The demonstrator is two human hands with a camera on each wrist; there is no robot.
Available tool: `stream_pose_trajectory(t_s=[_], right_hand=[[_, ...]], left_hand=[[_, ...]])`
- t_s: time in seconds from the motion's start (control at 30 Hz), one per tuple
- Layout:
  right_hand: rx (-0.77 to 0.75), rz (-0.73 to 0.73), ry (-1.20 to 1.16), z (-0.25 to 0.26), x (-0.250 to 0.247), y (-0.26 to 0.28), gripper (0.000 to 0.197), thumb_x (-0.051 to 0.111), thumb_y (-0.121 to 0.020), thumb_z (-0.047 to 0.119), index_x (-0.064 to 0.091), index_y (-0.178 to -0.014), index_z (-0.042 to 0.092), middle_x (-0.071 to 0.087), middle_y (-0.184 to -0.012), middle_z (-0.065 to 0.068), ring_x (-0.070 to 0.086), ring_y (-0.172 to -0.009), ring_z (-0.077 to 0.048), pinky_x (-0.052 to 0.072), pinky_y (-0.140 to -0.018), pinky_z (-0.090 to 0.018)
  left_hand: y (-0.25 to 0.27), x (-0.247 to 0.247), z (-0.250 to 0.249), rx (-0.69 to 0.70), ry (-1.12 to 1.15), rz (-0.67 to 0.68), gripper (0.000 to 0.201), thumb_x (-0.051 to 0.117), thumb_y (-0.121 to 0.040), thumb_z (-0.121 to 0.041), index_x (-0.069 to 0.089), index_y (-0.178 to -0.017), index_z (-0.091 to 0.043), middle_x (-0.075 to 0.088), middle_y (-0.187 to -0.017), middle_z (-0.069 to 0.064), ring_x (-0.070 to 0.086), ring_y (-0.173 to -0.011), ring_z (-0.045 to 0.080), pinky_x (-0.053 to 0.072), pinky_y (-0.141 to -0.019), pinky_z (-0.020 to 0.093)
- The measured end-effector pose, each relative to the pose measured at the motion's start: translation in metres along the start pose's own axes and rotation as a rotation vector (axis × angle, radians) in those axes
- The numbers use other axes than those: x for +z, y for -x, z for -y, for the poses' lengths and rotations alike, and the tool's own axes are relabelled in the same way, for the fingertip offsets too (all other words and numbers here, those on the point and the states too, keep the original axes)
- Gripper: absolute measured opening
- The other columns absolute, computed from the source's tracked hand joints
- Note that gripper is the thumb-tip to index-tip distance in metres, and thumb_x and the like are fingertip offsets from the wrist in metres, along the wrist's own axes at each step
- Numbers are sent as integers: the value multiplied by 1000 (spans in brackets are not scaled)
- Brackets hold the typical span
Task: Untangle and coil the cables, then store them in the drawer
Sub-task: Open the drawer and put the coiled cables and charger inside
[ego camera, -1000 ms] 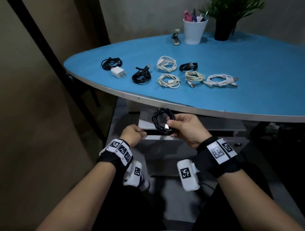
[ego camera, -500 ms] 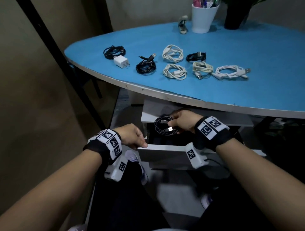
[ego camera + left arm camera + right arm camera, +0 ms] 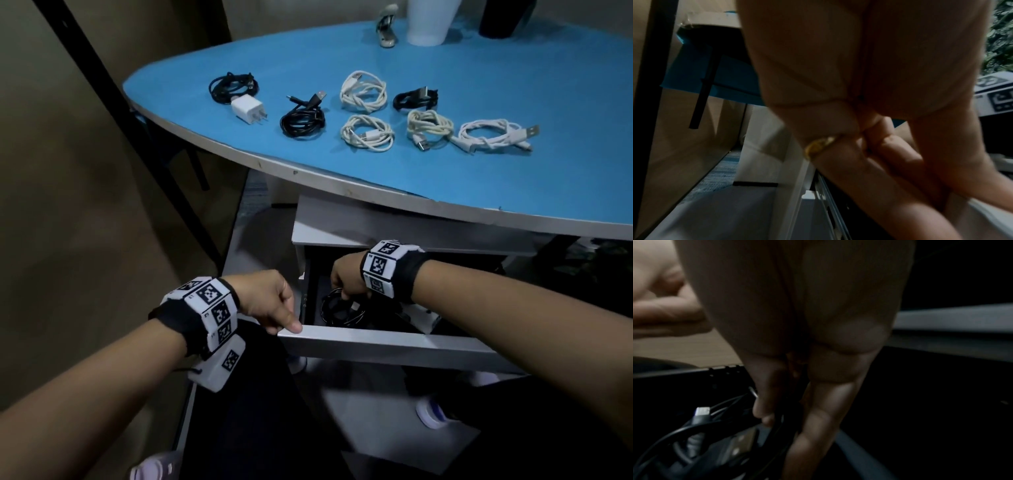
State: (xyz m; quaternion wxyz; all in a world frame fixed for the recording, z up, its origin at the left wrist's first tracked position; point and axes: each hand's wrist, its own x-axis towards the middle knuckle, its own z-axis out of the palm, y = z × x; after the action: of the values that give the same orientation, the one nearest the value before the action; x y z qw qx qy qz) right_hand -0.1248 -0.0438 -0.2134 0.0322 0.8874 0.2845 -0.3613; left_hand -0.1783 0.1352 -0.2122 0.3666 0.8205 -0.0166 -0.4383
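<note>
The white drawer (image 3: pixel 394 346) under the table stands pulled out. My left hand (image 3: pixel 274 301) grips its front edge at the left corner, thumb on top; the left wrist view shows the curled fingers (image 3: pixel 890 162) on the drawer front (image 3: pixel 992 216). My right hand (image 3: pixel 346 277) reaches down into the drawer and pinches a coiled black cable (image 3: pixel 337 308), which lies low inside. In the right wrist view the fingers (image 3: pixel 766 402) hold the black cable (image 3: pixel 694 431), its silver plug showing. Several more coiled black and white cables (image 3: pixel 366 133) lie on the blue table (image 3: pixel 513 85).
A white charger plug (image 3: pixel 247 109) lies beside the leftmost black coil. A white cup (image 3: pixel 430 20), a dark pot (image 3: pixel 503 17) and a small figure (image 3: pixel 387 27) stand at the table's far edge. The table rim (image 3: pixel 342 185) overhangs the drawer. A black leg (image 3: pixel 113 102) runs at left.
My right hand has carried the black coil from above the drawer down into it. The drawer has come further out under my left hand. The head has tilted down.
</note>
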Motion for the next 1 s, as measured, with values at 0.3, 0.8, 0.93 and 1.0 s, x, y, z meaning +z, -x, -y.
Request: stream_pose_trajectory(t_s=[0.3, 0.8, 0.93, 1.0], right_hand=[[-62, 58, -3, -11, 16, -23, 28, 70, -79, 12, 68, -105, 4, 64, -86, -10, 49, -63, -12, 33, -39, -10], [-147, -283, -205, -1, -35, 63, 31, 61, -88, 23, 63, -119, 18, 66, -115, -2, 59, -103, -17, 40, -83, -20], [-134, -382, -414, -6, -70, 118, 14, 59, -90, 23, 67, -100, 16, 70, -78, -4, 61, -60, -8, 48, -61, -21], [-102, -493, -460, -17, -86, 140, 11, 59, -90, 21, 68, -92, 14, 66, -65, 3, 59, -48, -3, 49, -52, -17]], left_hand=[[6, 12, -2, -42, -123, 137, 18, 81, -70, -15, 64, -63, -15, 62, -53, 0, 57, -48, 7, 49, -59, 19], [25, -27, -45, 297, -15, -273, 9, 67, -84, -14, 65, -79, -7, 66, -67, 6, 63, -56, 8, 51, -54, 18], [38, -44, -94, 556, 118, -600, 13, 68, -83, -15, 62, -72, -11, 62, -56, -1, 56, -45, 5, 45, -45, 16], [34, -54, -119, 638, 45, -778, 12, 69, -83, -19, 63, -73, -16, 60, -57, -7, 53, -50, 5, 45, -53, 20]])
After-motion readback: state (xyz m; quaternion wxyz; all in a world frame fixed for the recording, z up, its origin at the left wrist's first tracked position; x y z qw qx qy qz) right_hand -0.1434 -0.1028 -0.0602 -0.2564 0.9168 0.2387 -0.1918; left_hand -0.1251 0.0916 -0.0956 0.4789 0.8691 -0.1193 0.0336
